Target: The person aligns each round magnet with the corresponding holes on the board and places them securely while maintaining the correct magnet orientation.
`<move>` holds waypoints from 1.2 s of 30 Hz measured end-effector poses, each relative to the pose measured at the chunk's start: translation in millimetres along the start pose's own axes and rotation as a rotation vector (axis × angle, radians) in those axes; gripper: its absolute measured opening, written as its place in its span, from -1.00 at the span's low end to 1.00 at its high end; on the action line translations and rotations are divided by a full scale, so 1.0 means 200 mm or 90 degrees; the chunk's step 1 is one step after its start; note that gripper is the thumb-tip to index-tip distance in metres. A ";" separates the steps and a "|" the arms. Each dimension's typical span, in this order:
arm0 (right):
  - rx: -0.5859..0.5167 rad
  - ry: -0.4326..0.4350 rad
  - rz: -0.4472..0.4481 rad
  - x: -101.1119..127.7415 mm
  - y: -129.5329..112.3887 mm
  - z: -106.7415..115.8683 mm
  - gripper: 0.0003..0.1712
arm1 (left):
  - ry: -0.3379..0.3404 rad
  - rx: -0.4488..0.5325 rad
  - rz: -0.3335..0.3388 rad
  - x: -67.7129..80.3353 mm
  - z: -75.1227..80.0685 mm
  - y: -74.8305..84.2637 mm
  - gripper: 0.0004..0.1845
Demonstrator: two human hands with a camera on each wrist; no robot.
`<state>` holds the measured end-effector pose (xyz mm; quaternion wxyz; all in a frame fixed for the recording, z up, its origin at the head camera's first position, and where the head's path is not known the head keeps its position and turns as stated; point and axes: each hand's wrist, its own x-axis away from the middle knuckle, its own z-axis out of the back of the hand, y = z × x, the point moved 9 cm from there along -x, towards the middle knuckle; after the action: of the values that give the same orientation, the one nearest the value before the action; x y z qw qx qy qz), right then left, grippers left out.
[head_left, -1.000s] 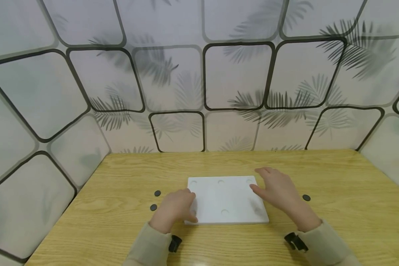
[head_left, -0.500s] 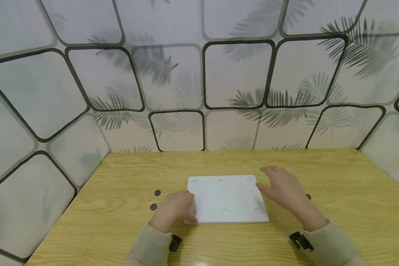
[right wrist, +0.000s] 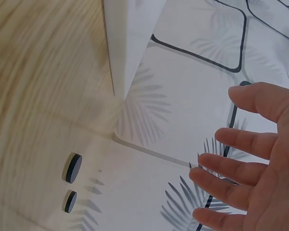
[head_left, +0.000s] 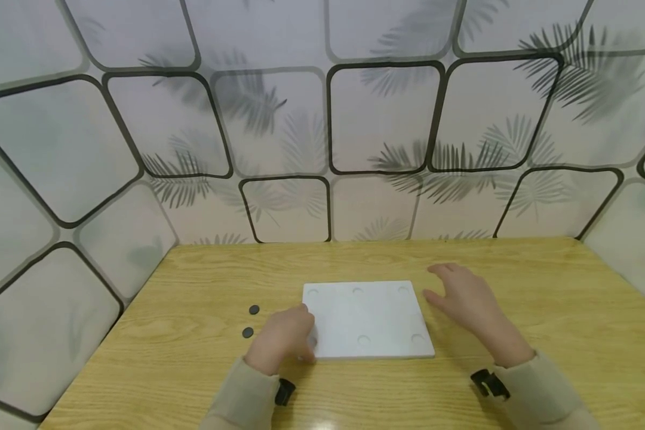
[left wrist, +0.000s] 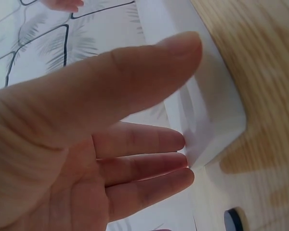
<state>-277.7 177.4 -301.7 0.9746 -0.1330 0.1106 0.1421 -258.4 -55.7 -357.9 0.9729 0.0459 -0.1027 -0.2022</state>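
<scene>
A white rectangular board (head_left: 371, 319) with several shallow round recesses lies on the wooden table. At its left end is my left hand (head_left: 282, 337), its fingers extended and the thumb apart from them. In the left wrist view, the fingertips (left wrist: 176, 139) meet or nearly meet the board's edge (left wrist: 216, 110); contact is hard to tell. My right hand (head_left: 467, 301) hovers to the right of the board, holding nothing, with its fingers (right wrist: 236, 168) spread loosely. Two small black discs (right wrist: 73, 168) lie on the table in the right wrist view; the right arm hides them from the head view.
Left of the left hand, two more black discs (head_left: 248, 332) lie on the wooden table (head_left: 355, 394). A patterned cloth backdrop (head_left: 376, 131) with leaf prints rises behind the table and along its sides.
My right hand has moved right, away from the board's right edge, and its arm now covers the disc seen there before. The left hand stays almost in place.
</scene>
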 end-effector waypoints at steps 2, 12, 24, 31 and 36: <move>0.000 -0.001 0.000 0.00 0.01 0.00 -0.50 | 0.000 -0.002 0.002 0.00 0.00 0.00 -0.65; -0.004 -0.015 -0.016 -0.01 0.05 0.02 -0.53 | 0.003 -0.005 0.003 0.00 0.00 0.00 -0.64; -0.007 -0.035 -0.029 -0.01 0.09 -0.01 -0.61 | 0.008 0.013 0.002 0.01 0.01 0.00 -0.64; -0.017 -0.046 -0.026 -0.01 0.10 -0.02 -0.62 | 0.002 0.013 0.002 0.01 0.00 0.00 -0.64; -0.012 -0.049 -0.024 -0.01 0.11 -0.03 -0.61 | 0.003 0.004 0.000 0.00 0.00 0.01 -0.64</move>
<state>-288.3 196.0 -311.5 0.9794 -0.1388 0.0691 0.1297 -256.8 -54.5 -358.0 0.9730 0.0495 -0.1009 -0.2018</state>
